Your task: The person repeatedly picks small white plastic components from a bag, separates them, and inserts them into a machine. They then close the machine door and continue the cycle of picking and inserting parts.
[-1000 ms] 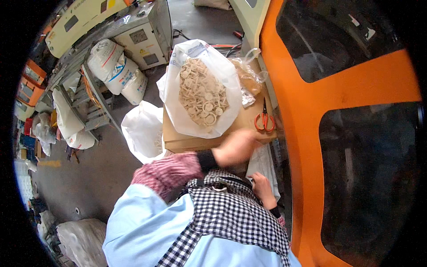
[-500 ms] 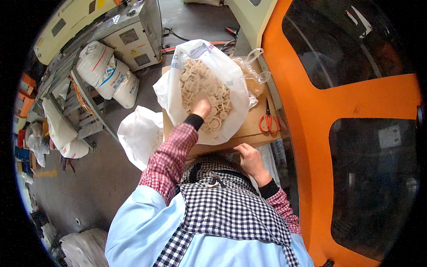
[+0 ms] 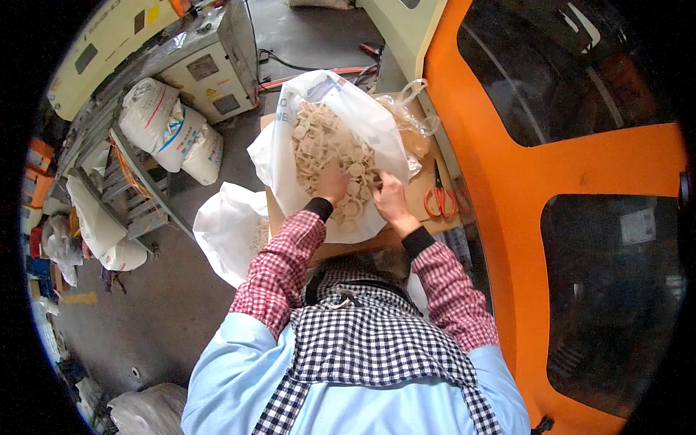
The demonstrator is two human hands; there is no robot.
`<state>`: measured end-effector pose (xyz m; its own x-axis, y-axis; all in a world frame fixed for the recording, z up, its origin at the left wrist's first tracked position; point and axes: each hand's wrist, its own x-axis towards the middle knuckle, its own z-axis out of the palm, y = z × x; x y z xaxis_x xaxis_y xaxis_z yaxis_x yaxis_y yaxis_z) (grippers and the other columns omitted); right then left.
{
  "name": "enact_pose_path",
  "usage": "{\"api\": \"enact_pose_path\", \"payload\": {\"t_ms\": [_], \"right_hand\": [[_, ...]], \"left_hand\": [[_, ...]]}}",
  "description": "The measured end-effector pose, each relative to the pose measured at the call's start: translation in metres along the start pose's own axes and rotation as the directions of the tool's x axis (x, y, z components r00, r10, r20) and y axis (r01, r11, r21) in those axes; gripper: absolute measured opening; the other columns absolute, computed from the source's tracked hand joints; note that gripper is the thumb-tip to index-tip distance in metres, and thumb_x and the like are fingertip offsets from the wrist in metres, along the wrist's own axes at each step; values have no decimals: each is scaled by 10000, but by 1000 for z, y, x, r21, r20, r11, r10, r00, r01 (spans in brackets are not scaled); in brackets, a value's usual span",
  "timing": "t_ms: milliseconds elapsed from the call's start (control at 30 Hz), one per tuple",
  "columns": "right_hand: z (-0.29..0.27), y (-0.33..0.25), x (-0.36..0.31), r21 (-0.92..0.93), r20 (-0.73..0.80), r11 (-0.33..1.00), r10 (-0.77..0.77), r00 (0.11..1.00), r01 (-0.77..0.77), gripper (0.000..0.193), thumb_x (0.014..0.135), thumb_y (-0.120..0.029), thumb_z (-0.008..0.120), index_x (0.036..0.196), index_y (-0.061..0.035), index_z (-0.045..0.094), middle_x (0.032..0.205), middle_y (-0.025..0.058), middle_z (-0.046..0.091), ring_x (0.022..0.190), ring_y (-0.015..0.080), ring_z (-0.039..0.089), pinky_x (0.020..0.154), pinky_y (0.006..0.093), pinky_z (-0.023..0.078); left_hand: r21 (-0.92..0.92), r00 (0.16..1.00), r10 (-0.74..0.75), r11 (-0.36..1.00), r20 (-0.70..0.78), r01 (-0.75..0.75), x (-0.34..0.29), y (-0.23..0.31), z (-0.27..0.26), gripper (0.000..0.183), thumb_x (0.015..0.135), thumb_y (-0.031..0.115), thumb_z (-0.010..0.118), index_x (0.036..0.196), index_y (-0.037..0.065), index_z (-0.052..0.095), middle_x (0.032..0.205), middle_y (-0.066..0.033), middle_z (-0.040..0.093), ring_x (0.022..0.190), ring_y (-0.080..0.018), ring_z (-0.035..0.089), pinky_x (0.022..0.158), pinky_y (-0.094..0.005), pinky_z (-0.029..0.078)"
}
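A large white plastic bag [image 3: 391, 151] stands wide open before me, filled with small beige moulded parts [image 3: 310, 138], some round and some angular. Inside it, my left hand [image 3: 332, 183] reaches down among the parts; its fingers are blurred and partly hidden. At the bag's right near side is my right hand [image 3: 392, 199], its fingers curled together by the parts. Whatever is pinched there is too small to make out. Under the bag lies brown cardboard [image 3: 428, 181].
Orange-handled scissors [image 3: 439, 201] lie on the cardboard at right, below a clear plastic bag [image 3: 415, 125]. A second white bag [image 3: 225, 230] stands lower left. An orange machine [image 3: 500, 239] borders the right side. Full sacks [image 3: 163, 123] lean by a metal ladder-like frame [image 3: 148, 185].
My right hand has moved up and forward from the cardboard's near edge to the bag's right side. My left hand stays in the bag, a little lower in view.
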<state>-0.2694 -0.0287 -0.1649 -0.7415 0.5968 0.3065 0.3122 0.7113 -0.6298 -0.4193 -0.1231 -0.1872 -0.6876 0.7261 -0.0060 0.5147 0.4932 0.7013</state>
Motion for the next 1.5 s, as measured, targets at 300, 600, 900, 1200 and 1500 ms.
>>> {"api": "enact_pose_path", "payload": {"t_ms": [300, 600, 900, 1200, 1500], "right_hand": [[58, 21, 43, 24, -8, 999, -35, 999, 35, 154, 795, -70, 578, 907, 21, 632, 838, 203, 627, 767, 363, 607, 686, 406, 481], [-15, -44, 21, 338, -12, 933, -131, 991, 127, 107, 771, -52, 620, 862, 3, 639, 811, 175, 628, 739, 317, 617, 661, 362, 486], [-19, -41, 35, 666, 361, 690, 35, 932, -284, 130, 834, -69, 617, 906, 30, 661, 762, 72, 656, 674, 119, 614, 595, 247, 497], [-16, -54, 36, 440, 130, 889, -203, 971, 127, 180, 837, -89, 599, 978, 16, 639, 812, 130, 654, 722, 207, 632, 655, 295, 500], [-16, -36, 37, 594, 355, 794, -117, 928, -127, 226, 867, -89, 583, 1065, 11, 627, 761, 51, 653, 666, 105, 599, 631, 253, 496]], "left_hand": [[-86, 987, 115, 988, -110, -125, 3, -1, 15, 246, 881, 197, 549, 964, -32, 515, 877, -213, 570, 802, -367, 543, 705, -460, 425], [-410, 976, 173, 887, -136, -214, -47, 38, -36, 139, 856, 66, 554, 955, -27, 526, 728, -181, 542, 606, -263, 523, 583, -357, 424], [-273, 944, 220, 918, -248, -286, -65, 45, -55, 106, 850, 37, 542, 939, -19, 534, 728, -160, 587, 639, -243, 596, 571, -317, 453], [-411, 965, 102, 890, -241, -196, -70, 45, -60, 88, 848, 28, 541, 917, -24, 554, 691, -152, 592, 564, -211, 594, 518, -314, 450], [-496, 983, 41, 859, -181, -127, -71, 46, -57, 178, 877, 65, 548, 1012, -38, 598, 711, -94, 614, 599, -91, 558, 544, -252, 452]]}}
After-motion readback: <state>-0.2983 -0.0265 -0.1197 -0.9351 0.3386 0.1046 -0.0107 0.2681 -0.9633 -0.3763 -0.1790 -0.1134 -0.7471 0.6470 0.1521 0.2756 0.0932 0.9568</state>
